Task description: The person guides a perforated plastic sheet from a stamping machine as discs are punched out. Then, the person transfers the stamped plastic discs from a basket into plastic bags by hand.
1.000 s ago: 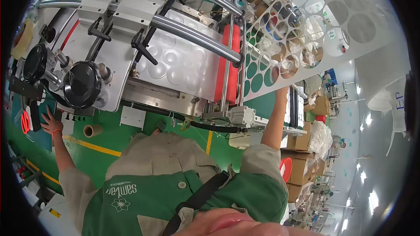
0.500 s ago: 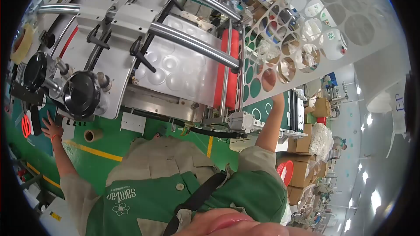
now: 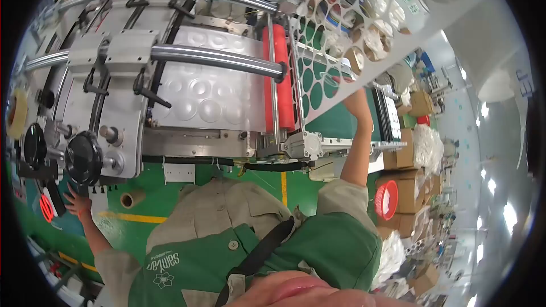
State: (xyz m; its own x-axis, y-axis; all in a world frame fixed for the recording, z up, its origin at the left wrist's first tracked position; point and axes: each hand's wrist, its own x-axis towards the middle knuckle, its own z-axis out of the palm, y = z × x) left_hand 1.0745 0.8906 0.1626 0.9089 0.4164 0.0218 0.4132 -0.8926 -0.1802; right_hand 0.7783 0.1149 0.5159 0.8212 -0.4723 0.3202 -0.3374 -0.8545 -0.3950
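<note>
My left hand is spread open at the lower left, near red-handled scissors and below the black knobs of the machine. My right hand reaches over the green belt, partly behind the white web with round cut-outs; its fingertips are hard to make out, and so is anything in them. Between the steel bars and the belt stands a red roller. A pale sheet with round embossed shapes lies on the machine bed to the roller's left.
Cardboard boxes and a red basket stand at the right, beside clear plastic bags. A cardboard tube lies on the green floor. A metal rail runs along the machine's front.
The view has shifted, so the machine sits further left. My right hand has moved up over the belt, behind the web. My left hand remains spread near the scissors.
</note>
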